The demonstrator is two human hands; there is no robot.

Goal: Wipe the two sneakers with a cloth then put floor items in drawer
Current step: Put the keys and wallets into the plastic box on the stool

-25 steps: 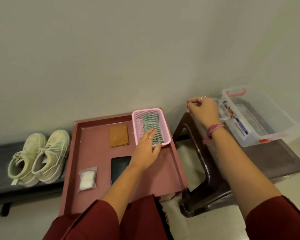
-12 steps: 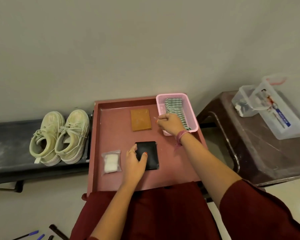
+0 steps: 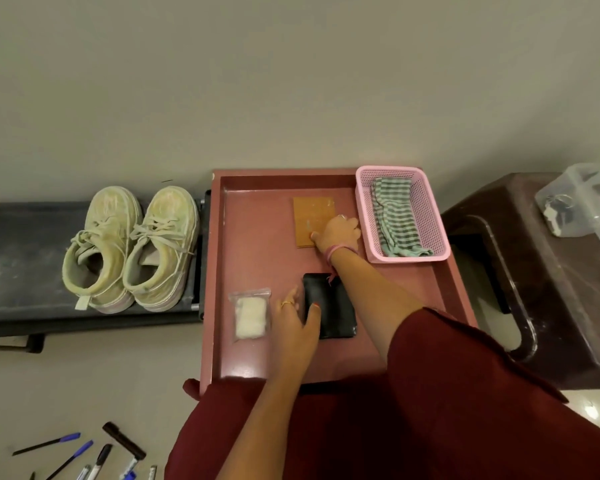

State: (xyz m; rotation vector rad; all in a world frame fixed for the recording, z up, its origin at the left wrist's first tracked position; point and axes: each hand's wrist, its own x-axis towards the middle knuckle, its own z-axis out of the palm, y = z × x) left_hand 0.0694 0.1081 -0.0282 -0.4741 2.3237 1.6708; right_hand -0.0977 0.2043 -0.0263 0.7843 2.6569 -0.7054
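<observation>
On the red drawer [image 3: 257, 258], the right hand [image 3: 336, 233] has shifted from the pink basket [image 3: 433, 216] to the brown card [image 3: 309, 216], fingers curled; what it holds cannot be told. The left hand [image 3: 298, 317] stays flat on the black wallet [image 3: 336, 306].

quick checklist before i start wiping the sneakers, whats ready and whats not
1. Cloth reachable: ok, the striped cloth lies in the pink basket.
2. Cloth in hand: not ok, the right hand rests on the brown card.
3. Left hand free: not ok, the left hand touches the black wallet.
4. Sneakers reachable: ok, both sneakers stand side by side on the dark bench.
5. Floor items ready: ok, pens lie on the floor.
6. Cloth damp: cannot tell.
</observation>
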